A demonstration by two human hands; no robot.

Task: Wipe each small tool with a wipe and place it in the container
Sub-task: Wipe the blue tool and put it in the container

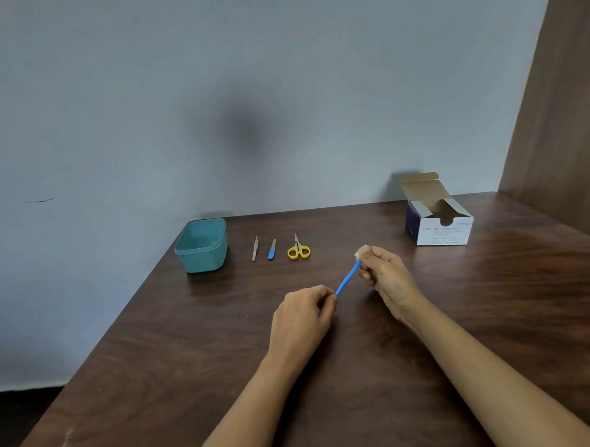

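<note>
One blue tool (347, 278) above open table (495, 298): left hand (302, 322) pinches end, right hand (385, 273) clasps wipe (360, 250) round tip.

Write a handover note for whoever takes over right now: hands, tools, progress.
Left hand: its fingers pinch the near end of the blue stick tool.
Right hand: holds the wipe around the tool's far end.
Teal container: far left of the table, no tool visible inside.
Tweezers, blue-handled tool and yellow scissors lie in a row to its right; the open alcohol swab box is far right.
Done: nothing in the container yet.
Left: finish wiping this tool, place it, then do the other three.
</note>
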